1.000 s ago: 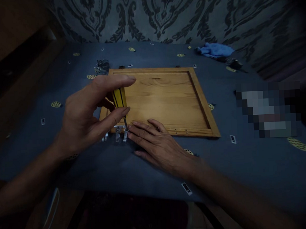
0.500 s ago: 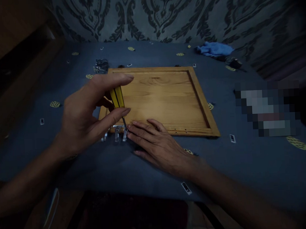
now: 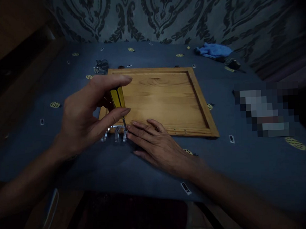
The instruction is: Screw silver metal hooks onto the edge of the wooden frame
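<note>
My left hand (image 3: 84, 114) grips the yellow-and-black handle of a screwdriver (image 3: 118, 97) between thumb and fingers, forefinger over its top. The shaft points down to the right end of a shiny metal hook rack (image 3: 116, 133) at the near left edge of a framed wooden panel (image 3: 157, 97). Several hooks hang over that edge. The very tip and any screw under it are too small to make out. My right hand (image 3: 156, 144) lies flat with fingers stretched across the panel's near edge, fingertips beside the rack's right end.
Small dark holes (image 3: 180, 131) show in the near rail. Behind the panel's left corner sits a dark bag with metal pieces (image 3: 101, 66). A blue cloth (image 3: 214, 50) and a dark object (image 3: 233, 63) lie at the back right, and a blurred-out item (image 3: 263, 109) further right on the patterned tablecloth (image 3: 211, 172).
The screwdriver handle has turned slightly, showing different yellow and black facets. Both hands and the panel stay practically where they were; the view shifts a touch.
</note>
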Motion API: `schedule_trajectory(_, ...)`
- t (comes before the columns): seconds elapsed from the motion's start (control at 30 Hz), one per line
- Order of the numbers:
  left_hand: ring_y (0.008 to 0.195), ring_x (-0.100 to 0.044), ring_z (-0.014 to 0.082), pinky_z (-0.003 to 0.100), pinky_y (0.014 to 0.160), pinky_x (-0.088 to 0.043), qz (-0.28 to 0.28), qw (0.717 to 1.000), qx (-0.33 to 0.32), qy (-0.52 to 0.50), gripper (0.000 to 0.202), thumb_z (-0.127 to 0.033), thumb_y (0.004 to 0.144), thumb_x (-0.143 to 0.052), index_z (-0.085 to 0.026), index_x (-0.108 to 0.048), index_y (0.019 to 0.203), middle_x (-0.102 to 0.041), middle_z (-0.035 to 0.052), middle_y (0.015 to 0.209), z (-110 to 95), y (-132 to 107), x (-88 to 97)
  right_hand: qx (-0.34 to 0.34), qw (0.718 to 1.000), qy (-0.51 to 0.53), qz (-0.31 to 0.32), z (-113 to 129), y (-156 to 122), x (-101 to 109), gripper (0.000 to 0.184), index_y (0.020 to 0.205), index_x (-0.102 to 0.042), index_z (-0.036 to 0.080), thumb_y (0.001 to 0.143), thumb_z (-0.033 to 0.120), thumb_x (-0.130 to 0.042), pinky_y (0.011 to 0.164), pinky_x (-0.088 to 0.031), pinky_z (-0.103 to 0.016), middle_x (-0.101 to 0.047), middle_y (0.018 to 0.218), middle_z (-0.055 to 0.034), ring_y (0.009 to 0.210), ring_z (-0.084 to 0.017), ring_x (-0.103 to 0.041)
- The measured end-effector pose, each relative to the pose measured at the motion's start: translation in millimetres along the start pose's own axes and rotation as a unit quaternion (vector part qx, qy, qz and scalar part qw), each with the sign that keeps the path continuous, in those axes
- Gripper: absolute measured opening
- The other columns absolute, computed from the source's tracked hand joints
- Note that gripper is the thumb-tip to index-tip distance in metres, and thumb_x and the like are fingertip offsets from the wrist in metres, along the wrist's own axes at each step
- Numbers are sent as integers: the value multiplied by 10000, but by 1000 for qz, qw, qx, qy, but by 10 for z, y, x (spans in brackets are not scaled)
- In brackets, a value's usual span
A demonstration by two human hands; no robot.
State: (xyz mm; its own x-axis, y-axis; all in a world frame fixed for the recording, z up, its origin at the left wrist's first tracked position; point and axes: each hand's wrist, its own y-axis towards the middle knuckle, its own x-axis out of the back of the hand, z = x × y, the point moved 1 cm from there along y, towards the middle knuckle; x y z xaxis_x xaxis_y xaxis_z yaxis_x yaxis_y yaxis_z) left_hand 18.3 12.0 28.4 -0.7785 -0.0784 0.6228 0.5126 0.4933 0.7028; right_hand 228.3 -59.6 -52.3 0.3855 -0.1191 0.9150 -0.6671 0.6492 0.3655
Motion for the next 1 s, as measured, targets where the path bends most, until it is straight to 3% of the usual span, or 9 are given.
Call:
schedule_trajectory(0.2, 1013, -719, 206, 363, 776, -667, 16, 999, 26, -26, 626, -140, 892, -714, -402, -516, 1425, -665, 21, 1298, 3, -2, -4, -7, 1000, 2, 16, 3, 4, 10, 435, 1430, -566, 150, 1047, 348, -508, 1188, -386, -542, -578, 1511, -91, 1450, -266, -471)
schedule_trajectory(0.37, 1017, -689, 196, 296, 688, -647, -7, 1000, -2, 2, 582, -208, 880, -757, -369, -541, 1395, -699, 5, 1214, 1, -11, -19, -8, 1000, 1, 15, 8, 6, 5, 436, 1439, -562, 151, 1050, 337, -502, 1186, -388, -532, -587, 1499, -102, 1444, -263, -478)
schedule_trajectory(0.5, 943, -697, 173, 325, 759, -643, -7, 1000, 13, -12, 530, -155, 888, -739, -361, -573, 1348, -705, -23, 1203, -27, 3, -1, -7, 1000, 6, 18, 5, 8, 10, 443, 1445, -549, 152, 1050, 346, -502, 1186, -381, -541, -583, 1505, -98, 1450, -263, -471)
schedule_trajectory(0.63, 1059, -703, 192, 351, 853, -648, 35, 996, 69, -50, 532, -137, 932, -667, -400, -531, 1374, -657, -36, 1300, -46, 7, 14, -9, 1000, 4, 23, 5, 13, 19, 434, 1438, -551, 152, 1062, 354, -471, 1189, -376, -537, -570, 1518, -92, 1454, -258, -467)
schedule_trajectory(0.77, 1085, -699, 200, 351, 825, -659, 36, 996, 63, -42, 571, -169, 926, -681, -436, -495, 1395, -649, -42, 1333, -32, -15, 0, -12, 1000, -1, 18, 8, 11, 16, 431, 1435, -559, 171, 1070, 370, -449, 1185, -385, -522, -588, 1500, -84, 1442, -250, -482)
schedule_trajectory(0.9, 1117, -675, 225, 340, 764, -653, 6, 999, 47, -9, 486, -226, 917, -712, -380, -555, 1350, -695, -21, 1242, -9, -32, -14, -6, 1000, -6, 8, 6, 2, 6, 423, 1427, -564, 158, 1066, 354, -462, 1187, -384, -519, -586, 1502, -87, 1439, -252, -485)
schedule_trajectory(1.0, 1125, -678, 237, 365, 810, -652, 11, 999, 52, -5, 431, -268, 951, -665, -354, -556, 1359, -688, -10, 1275, -17, -26, -13, -8, 1000, -1, 17, 4, 2, 8, 436, 1438, -555, 159, 1046, 345, -511, 1190, -382, -533, -578, 1510, -92, 1446, -262, -475)
